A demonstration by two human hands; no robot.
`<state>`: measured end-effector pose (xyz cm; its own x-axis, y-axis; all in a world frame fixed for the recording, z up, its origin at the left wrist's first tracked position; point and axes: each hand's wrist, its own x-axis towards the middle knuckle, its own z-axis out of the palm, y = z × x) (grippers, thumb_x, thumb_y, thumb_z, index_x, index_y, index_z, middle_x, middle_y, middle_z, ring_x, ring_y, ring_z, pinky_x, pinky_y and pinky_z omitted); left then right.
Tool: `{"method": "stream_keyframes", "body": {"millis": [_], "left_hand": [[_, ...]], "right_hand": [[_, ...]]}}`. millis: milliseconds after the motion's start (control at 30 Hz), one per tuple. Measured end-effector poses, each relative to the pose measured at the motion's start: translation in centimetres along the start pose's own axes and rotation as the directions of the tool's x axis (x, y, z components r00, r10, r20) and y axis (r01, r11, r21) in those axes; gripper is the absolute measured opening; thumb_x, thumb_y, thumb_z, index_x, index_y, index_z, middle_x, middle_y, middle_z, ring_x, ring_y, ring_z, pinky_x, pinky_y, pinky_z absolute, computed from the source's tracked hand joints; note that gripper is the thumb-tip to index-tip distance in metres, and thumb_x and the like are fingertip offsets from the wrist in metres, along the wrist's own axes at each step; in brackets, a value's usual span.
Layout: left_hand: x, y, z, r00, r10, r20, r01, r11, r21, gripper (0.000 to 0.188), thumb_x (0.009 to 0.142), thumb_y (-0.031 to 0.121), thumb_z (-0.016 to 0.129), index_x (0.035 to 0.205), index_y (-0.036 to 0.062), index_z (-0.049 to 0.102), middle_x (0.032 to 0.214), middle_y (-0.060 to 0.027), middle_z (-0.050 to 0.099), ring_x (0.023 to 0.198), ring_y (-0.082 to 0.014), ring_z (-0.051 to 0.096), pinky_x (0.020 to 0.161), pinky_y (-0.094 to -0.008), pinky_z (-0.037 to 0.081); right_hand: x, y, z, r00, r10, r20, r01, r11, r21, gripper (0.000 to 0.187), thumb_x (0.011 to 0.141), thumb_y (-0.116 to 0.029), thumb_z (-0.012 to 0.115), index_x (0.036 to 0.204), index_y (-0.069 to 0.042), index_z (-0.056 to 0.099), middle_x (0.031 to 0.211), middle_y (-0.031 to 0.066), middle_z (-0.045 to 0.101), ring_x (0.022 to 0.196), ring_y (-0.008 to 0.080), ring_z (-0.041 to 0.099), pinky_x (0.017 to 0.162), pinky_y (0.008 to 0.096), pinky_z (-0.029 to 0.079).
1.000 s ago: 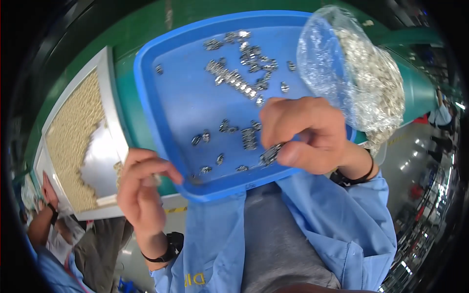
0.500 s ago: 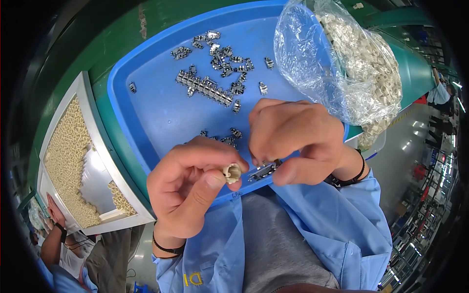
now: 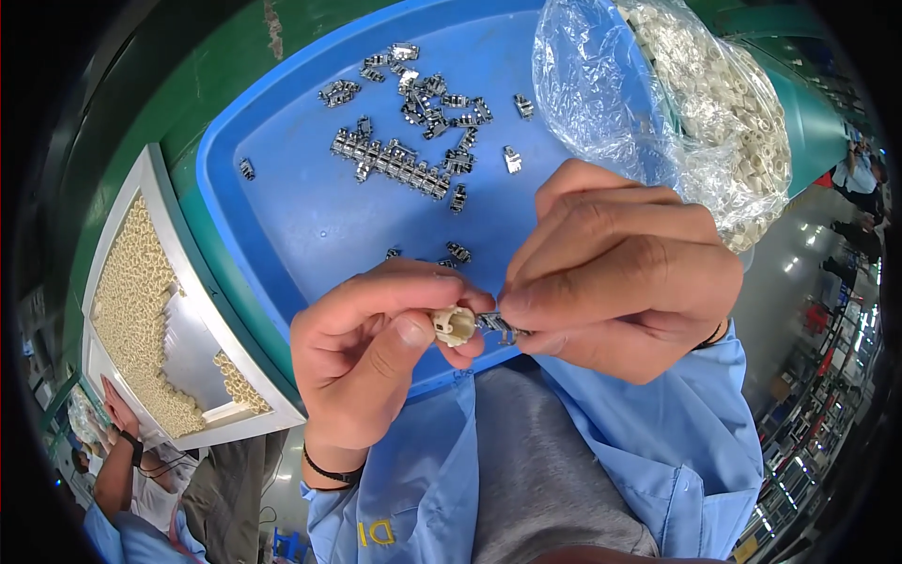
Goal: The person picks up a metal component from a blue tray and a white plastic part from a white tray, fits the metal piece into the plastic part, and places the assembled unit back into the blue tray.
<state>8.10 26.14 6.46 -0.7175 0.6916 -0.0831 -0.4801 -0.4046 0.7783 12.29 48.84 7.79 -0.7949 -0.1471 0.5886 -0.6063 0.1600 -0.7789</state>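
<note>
Between thumb and fingers, my left hand (image 3: 352, 348) grips a small cream plastic housing (image 3: 455, 325), its round open end turned to the right. My right hand (image 3: 625, 273) pinches a small silvery metal clip part (image 3: 498, 325) right beside that opening; whether its tip enters the housing I cannot tell. Both hands are above the near edge of a blue tray (image 3: 282, 226). Farther back in the tray lie loose metal clip parts (image 3: 427, 113) and a row of them lined up side by side (image 3: 393, 164).
A clear plastic bag (image 3: 601, 94) of cream housings (image 3: 738, 132) rests over the tray's right side. To the left stands a metal-rimmed tray (image 3: 202, 329) holding many small cream pieces (image 3: 136, 310). A co-worker's hand (image 3: 119, 409) touches its outer edge.
My right hand has turned and closed more tightly on the metal clip part, bringing it against or near the housing's mouth. My left hand has shifted slightly, still gripping the housing.
</note>
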Motion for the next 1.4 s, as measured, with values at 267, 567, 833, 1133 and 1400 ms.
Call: {"method": "stream_keyframes", "body": {"millis": [267,567,833,1133,1400], "left_hand": [[0.1,-0.2,-0.4,0.996,0.066,0.059,-0.071,0.993,0.091,0.025,0.104,0.001,0.053,0.124,-0.0104,0.063,0.115,-0.0259,0.066,0.09,-0.0241,0.069,0.076,-0.0345,0.059],[-0.1,-0.3,-0.5,0.994,0.079,0.07,-0.085,0.992,0.089,0.025,0.103,0.001,0.053,0.124,-0.0108,0.063,0.116,-0.0255,0.066,0.09,-0.0234,0.069,0.077,-0.0337,0.058],[-0.3,-0.4,-0.2,0.996,0.08,0.048,-0.086,0.987,0.136,0.025,0.102,-0.001,0.054,0.124,-0.0104,0.063,0.118,-0.0255,0.065,0.09,-0.0228,0.069,0.077,-0.0336,0.059],[-0.2,-0.6,0.1,0.995,0.096,0.041,-0.101,0.985,0.143,0.025,0.102,-0.002,0.055,0.123,-0.0105,0.064,0.118,-0.0255,0.065,0.091,-0.0241,0.069,0.077,-0.0332,0.059],[-0.3,-1.2,-0.2,0.991,0.111,-0.076,-0.102,0.988,0.117,0.023,0.097,0.0,0.062,0.118,-0.0096,0.068,0.112,-0.0247,0.068,0.096,-0.0275,0.069,0.084,-0.0366,0.056]], "right_hand": [[0.2,-0.8,0.5,0.994,0.1,0.04,-0.098,0.993,-0.066,0.024,0.077,-0.002,0.085,0.097,0.002,0.074,0.079,0.0102,0.075,0.067,0.0187,0.071,0.061,0.0327,0.043],[-0.2,-1.1,0.6,0.995,0.103,0.006,-0.102,0.991,-0.081,0.023,0.076,-0.002,0.085,0.096,0.002,0.074,0.078,0.0095,0.075,0.066,0.0184,0.071,0.065,0.0345,0.046],[-0.1,-1.0,0.5,0.994,0.112,0.016,-0.11,0.988,-0.111,0.023,0.076,-0.003,0.085,0.095,0.001,0.074,0.078,0.009,0.075,0.064,0.0185,0.07,0.068,0.0361,0.048],[-0.1,-1.4,0.3,0.989,0.147,0.027,-0.142,0.981,-0.135,0.02,0.075,-0.004,0.086,0.092,0.001,0.076,0.075,0.0073,0.073,0.061,0.0167,0.067,0.068,0.036,0.049],[-1.1,-0.1,2.2,0.99,0.031,-0.141,-0.056,0.983,-0.174,0.017,0.078,-0.003,0.084,0.093,-0.001,0.078,0.075,0.0065,0.072,0.059,0.016,0.065,0.065,0.0344,0.049]]}}
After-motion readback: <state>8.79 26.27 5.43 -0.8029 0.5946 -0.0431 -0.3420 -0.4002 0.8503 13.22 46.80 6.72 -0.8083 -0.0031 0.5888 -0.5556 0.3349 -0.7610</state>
